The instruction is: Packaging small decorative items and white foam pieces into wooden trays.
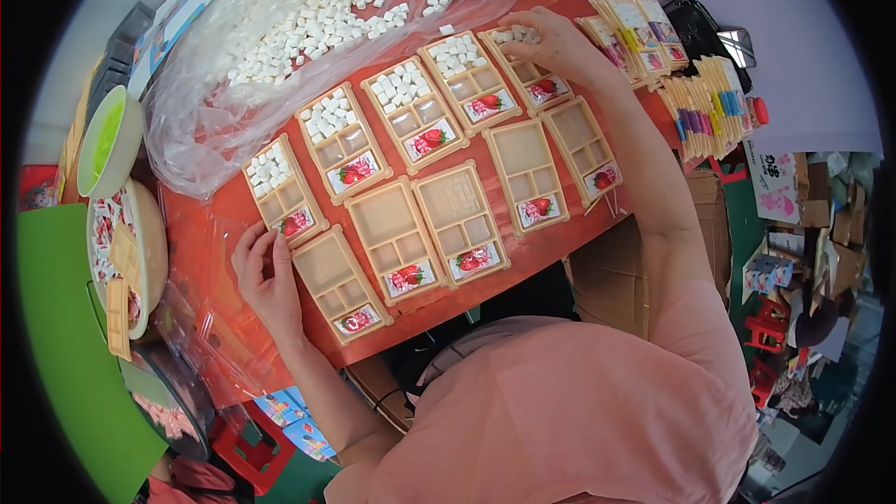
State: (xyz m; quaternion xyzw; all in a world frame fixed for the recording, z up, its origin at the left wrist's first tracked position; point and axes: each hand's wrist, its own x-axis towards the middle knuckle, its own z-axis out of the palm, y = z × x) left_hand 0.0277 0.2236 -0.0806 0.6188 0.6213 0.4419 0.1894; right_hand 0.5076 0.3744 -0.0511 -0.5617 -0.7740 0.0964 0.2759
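My right hand point(553, 45) reaches over the far end of a beige compartment tray point(532, 70), its fingers stretched across small white marshmallows point(514, 35) in the large section. The fingers partly cover that section. Near the left end of the rows, my left hand point(265, 266) has its fingers apart and holds nothing. Its fingertips are by the near corner of another tray point(282, 189) with marshmallows in its large section. Beside that hand lies a tray point(327, 266) without marshmallows. The trays each hold a strawberry-printed packet point(357, 320) in a small section.
Loose marshmallows point(308, 33) fill a big clear plastic bag point(191, 121) at the back of the red table point(224, 355). Bundled small packs point(705, 107) stand at the right. On the left are a light-green bowl point(128, 135) and a tub of packets point(154, 252).
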